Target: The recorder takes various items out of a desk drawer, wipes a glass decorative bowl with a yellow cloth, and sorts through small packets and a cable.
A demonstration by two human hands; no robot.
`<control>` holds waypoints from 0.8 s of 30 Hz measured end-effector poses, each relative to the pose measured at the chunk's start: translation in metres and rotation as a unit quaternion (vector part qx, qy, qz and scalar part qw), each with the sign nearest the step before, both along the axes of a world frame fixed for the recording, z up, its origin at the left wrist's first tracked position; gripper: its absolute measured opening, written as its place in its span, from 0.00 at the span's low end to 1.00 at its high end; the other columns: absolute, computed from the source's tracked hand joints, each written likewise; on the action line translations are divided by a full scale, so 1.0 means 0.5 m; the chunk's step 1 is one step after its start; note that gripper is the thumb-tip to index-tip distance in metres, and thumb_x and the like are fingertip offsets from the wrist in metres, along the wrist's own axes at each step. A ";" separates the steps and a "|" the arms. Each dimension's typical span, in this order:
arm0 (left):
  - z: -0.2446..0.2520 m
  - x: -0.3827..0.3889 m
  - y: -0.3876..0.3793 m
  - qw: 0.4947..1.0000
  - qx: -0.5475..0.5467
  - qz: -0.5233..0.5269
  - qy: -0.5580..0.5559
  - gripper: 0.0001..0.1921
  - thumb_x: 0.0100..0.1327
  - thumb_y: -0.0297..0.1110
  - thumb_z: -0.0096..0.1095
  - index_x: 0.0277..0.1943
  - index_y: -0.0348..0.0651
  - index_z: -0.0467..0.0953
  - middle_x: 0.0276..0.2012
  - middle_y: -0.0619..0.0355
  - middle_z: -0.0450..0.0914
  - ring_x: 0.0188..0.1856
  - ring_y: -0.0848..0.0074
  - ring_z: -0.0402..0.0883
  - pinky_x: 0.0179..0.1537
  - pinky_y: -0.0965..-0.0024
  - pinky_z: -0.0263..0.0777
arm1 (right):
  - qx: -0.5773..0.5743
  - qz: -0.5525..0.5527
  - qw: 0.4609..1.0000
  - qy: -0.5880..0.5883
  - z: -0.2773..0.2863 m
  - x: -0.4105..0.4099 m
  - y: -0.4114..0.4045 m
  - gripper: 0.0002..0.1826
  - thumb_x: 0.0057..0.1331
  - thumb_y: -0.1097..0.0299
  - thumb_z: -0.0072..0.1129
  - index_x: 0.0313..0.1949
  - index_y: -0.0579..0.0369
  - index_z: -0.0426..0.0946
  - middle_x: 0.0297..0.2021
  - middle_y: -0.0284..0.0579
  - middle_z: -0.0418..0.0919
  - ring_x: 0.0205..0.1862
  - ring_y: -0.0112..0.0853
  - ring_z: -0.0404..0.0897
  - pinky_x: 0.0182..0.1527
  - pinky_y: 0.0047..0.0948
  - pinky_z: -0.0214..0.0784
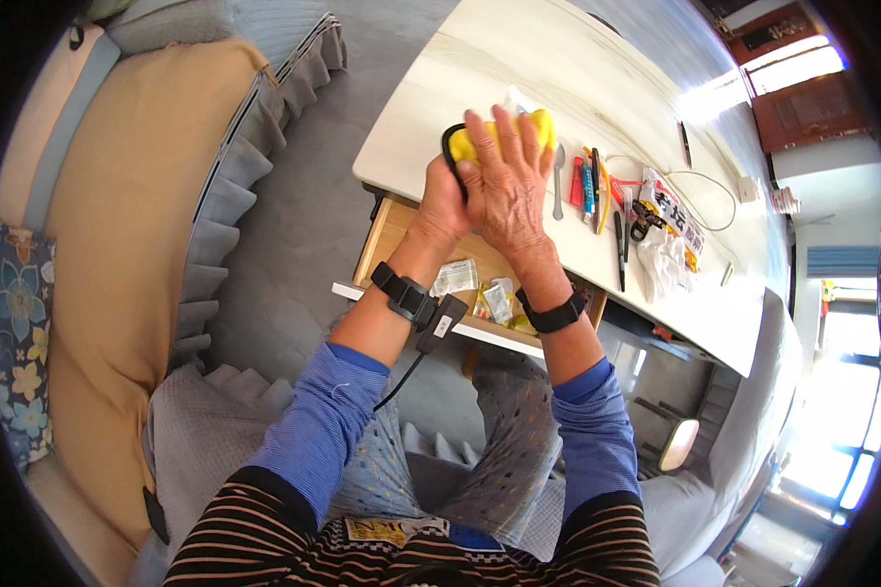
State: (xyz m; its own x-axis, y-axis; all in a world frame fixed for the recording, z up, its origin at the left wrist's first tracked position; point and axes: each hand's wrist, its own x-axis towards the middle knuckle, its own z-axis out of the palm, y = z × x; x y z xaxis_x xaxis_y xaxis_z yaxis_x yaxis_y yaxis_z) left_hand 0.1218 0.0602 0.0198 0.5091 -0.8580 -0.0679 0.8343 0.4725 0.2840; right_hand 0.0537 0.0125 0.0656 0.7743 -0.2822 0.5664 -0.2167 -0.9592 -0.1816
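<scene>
A folded yellow cloth point(541, 132) with a black edge is pressed between my two hands, above the front edge of the white table. My left hand point(440, 198) supports it from below and the left, its fingers mostly hidden. Flat across the top lies my right hand point(510, 194), its fingers stretched out and slightly apart. Behind the fingertips a bit of clear plastic point(515, 100) shows. Just right of my right hand is a metal spoon point(558, 183) on the table. Below my wrists an open wooden drawer point(389, 238) holds several small packets point(496, 301).
On the table point(477, 59) to the right lie a red tube point(577, 182), a blue tube point(588, 189), pens point(620, 249), a white cable point(727, 224) and a printed plastic bag point(675, 213). A sofa with a tan cover point(132, 183) stands at left. The drawer juts out over my knees.
</scene>
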 end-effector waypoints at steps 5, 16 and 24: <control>0.002 0.003 0.002 1.000 -0.024 -0.014 0.010 0.20 0.69 0.39 0.33 0.57 0.37 0.63 0.52 0.51 0.70 0.55 0.69 0.70 0.58 0.66 0.63 | -0.029 -0.022 0.999 0.032 0.013 0.011 -0.019 0.24 0.58 0.56 0.55 0.55 0.39 0.69 0.60 0.48 0.60 0.63 0.54 0.53 0.52 0.69 0.47; 0.021 -0.009 -0.008 0.993 -0.061 -0.015 -0.095 0.26 0.69 0.47 0.41 0.61 0.37 0.58 0.53 0.55 0.69 0.55 0.71 0.69 0.57 0.64 0.62 | 0.326 -0.067 0.942 -0.028 0.060 0.024 -0.099 0.19 0.64 0.55 0.48 0.47 0.52 0.75 0.45 0.57 0.73 0.48 0.49 0.72 0.50 0.43 0.63; 0.026 -0.017 -0.003 0.981 -0.006 -0.009 -0.194 0.28 0.65 0.46 0.53 0.59 0.34 0.61 0.44 0.58 0.73 0.47 0.77 0.74 0.48 0.73 0.70 | 0.290 -0.057 0.955 -0.004 0.038 0.007 -0.082 0.18 0.64 0.56 0.48 0.43 0.57 0.74 0.37 0.59 0.75 0.44 0.48 0.72 0.47 0.41 0.64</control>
